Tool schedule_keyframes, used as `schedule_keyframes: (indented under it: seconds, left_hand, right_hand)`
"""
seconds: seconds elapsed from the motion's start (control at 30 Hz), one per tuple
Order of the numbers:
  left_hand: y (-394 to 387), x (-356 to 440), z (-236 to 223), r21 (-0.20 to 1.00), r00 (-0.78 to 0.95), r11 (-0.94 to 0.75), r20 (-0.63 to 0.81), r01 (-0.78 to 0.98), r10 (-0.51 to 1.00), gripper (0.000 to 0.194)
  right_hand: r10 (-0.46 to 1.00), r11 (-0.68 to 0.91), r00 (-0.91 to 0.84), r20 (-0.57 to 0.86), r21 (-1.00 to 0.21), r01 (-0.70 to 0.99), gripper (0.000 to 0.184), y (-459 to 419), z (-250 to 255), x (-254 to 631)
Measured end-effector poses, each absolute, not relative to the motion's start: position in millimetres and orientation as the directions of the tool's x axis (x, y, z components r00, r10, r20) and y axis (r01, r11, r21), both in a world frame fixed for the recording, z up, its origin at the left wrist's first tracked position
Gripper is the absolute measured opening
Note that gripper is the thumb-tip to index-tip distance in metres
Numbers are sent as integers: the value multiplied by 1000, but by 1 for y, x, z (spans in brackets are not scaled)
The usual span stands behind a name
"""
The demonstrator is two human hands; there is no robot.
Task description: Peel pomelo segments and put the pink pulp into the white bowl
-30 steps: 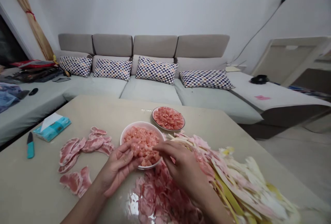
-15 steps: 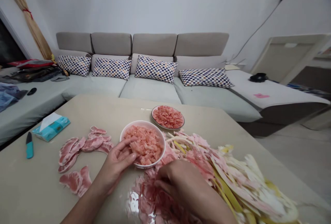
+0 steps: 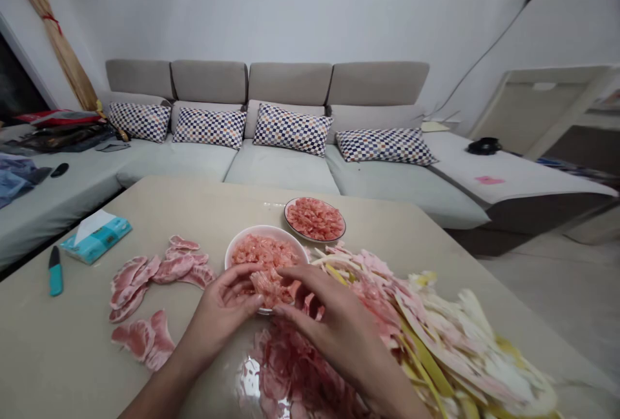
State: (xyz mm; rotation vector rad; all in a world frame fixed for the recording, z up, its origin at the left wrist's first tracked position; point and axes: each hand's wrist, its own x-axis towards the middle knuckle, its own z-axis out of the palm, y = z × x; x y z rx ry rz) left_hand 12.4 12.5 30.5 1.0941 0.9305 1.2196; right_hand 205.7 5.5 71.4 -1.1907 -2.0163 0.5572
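Observation:
A peeled piece of pomelo flesh (image 3: pixel 265 286) is held in my left hand (image 3: pixel 220 306) over the near edge of a white bowl (image 3: pixel 232 245) of pink pomelo pulp. From the right, my right hand (image 3: pixel 334 322) reaches to that piece, its thumb and forefinger apart at the piece's right side. Whether they touch it I cannot tell. Beneath my right hand lies a heap of pink peeled membranes (image 3: pixel 290 367). Unpeeled pomelo segments (image 3: pixel 138 280) rest on the table to the left of my left hand.
Behind the bowl stands a dark-rimmed plate (image 3: pixel 314 219) heaped with pulp. Pomelo rind (image 3: pixel 465 341) covers the table's right side. A teal-handled knife (image 3: pixel 55 274) and a tissue pack (image 3: pixel 97 238) lie at the left. Beyond the table (image 3: pixel 194 193) is a sofa (image 3: pixel 285 164).
My right hand has risen from the membrane heap toward the piece in my left hand, and its fingers have spread. My left hand stays by the bowl.

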Motion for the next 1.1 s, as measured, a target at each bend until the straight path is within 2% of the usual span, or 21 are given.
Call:
schedule_keyframes:
  seconds: [0.17, 0.33, 0.43, 0.6, 0.8, 0.87, 0.93, 1.03, 1.1]
  left_hand:
    - [11, 15, 32, 975, 118, -9, 36, -222, 992, 34]
    - [6, 16, 39, 990, 138, -112, 124, -88, 983, 25]
    - [2, 17, 40, 988, 210, -151, 154, -28, 965, 24]
    - [-1, 18, 41, 993, 280, -111, 114, -25, 953, 25]
    - [3, 13, 52, 993, 399, -110, 121, -52, 909, 18]
    - [4, 12, 55, 992, 417, -86, 116, -91, 901, 13]
    - [5, 11, 53, 984, 379, 12, 57, -177, 923, 11]
    - [5, 11, 47, 920, 268, 189, -97, -342, 959, 27]
    - [5, 11, 45, 870, 231, 253, -167, -423, 959, 33]
  right_hand:
    - [861, 508, -287, 420, -698, 505, 20, 11, 64, 197]
    - [825, 563, -268, 498, -686, 460, 16, 11, 71, 199]
    - [830, 557, -313, 461, -714, 424, 16, 10, 75, 201]
    - [846, 508, -378, 377, -785, 355, 7, 10, 78, 201]
    - [898, 348, -366, 243, -902, 256, 17, 14, 83, 211]
    - [893, 341, -393, 220, -900, 272, 18, 12, 89, 218]
    - [859, 360, -483, 171, -872, 332, 15, 7, 97, 223]
    - [780, 412, -624, 58, -797, 441, 18, -3, 103, 224]
    - [782, 419, -623, -5, -735, 533, 15, -7, 101, 221]
